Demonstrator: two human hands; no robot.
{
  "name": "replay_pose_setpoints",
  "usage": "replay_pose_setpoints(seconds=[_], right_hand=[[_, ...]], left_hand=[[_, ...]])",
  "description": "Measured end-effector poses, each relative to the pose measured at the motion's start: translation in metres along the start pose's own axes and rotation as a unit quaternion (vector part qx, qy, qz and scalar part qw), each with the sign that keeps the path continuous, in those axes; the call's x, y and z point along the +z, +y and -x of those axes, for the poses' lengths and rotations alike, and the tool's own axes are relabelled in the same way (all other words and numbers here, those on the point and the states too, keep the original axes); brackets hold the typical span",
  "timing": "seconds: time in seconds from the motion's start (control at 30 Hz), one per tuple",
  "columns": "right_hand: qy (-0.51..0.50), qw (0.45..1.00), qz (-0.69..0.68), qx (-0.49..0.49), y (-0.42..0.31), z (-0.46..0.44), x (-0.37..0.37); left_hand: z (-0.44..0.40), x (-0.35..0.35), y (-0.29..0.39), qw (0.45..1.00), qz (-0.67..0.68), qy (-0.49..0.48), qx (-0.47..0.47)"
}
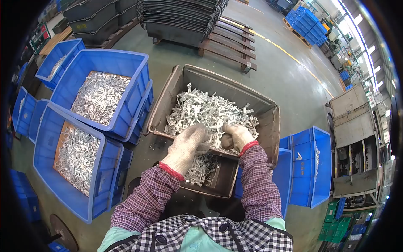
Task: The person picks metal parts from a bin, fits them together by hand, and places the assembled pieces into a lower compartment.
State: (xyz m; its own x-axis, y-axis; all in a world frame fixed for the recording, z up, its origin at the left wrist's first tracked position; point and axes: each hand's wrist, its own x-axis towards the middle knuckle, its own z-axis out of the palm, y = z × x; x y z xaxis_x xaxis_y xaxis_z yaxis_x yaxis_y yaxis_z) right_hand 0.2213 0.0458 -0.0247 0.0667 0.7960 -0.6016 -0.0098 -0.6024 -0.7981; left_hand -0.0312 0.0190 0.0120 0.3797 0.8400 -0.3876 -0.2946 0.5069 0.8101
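Note:
A worn, dark bin (228, 75) in front of me holds a heap of small silvery metal castings (205, 109). Over its near edge, my left hand (189, 143), in a whitish glove, is closed; what its fingers hold is hidden. My right hand (237, 136), gloved the same way, has its fingers curled at a small metal casting (217, 137) between the two hands. Below the near rim, a second dark bin (218, 194) holds more castings, partly covered by my left forearm.
Blue crates (142, 63) with silvery parts stand stacked on the left. More blue crates (312, 168) are close on the right. Behind the bin are a wooden pallet (228, 44) and stacked dark bins (178, 33). A metal rack (354, 143) stands far right.

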Motion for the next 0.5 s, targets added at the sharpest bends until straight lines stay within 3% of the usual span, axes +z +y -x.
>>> replay_pose_setpoints(seconds=[0.03, 0.1, 0.17, 0.23, 0.3, 0.37, 0.5], right_hand=[[-0.062, 0.992, -0.102, 0.049, 0.005, -0.012, -0.002], [-0.032, 0.991, -0.111, 0.066, -0.001, -0.015, 0.003], [-0.03, 0.984, -0.175, 0.016, -0.012, -0.008, 0.005], [0.111, 0.984, -0.124, -0.054, -0.015, 0.002, 0.017], [0.016, 0.958, -0.276, -0.071, -0.012, 0.003, 0.016], [0.023, 0.959, -0.272, -0.07, -0.014, 0.01, 0.023], [-0.044, 0.948, -0.304, -0.087, -0.017, 0.021, 0.038]], left_hand=[[0.001, 0.0, 0.0, 1.0, 0.004, 0.001, 0.004], [0.0, -0.003, -0.001, 1.0, -0.004, 0.002, 0.013], [0.001, -0.003, 0.001, 1.0, -0.011, 0.014, 0.023], [-0.005, -0.004, -0.004, 0.963, -0.213, 0.066, 0.149], [-0.005, -0.001, -0.005, 0.855, -0.388, 0.12, 0.321], [0.001, 0.007, -0.004, 0.66, -0.516, 0.168, 0.519], [0.009, 0.022, 0.022, 0.678, -0.635, 0.08, 0.36]])
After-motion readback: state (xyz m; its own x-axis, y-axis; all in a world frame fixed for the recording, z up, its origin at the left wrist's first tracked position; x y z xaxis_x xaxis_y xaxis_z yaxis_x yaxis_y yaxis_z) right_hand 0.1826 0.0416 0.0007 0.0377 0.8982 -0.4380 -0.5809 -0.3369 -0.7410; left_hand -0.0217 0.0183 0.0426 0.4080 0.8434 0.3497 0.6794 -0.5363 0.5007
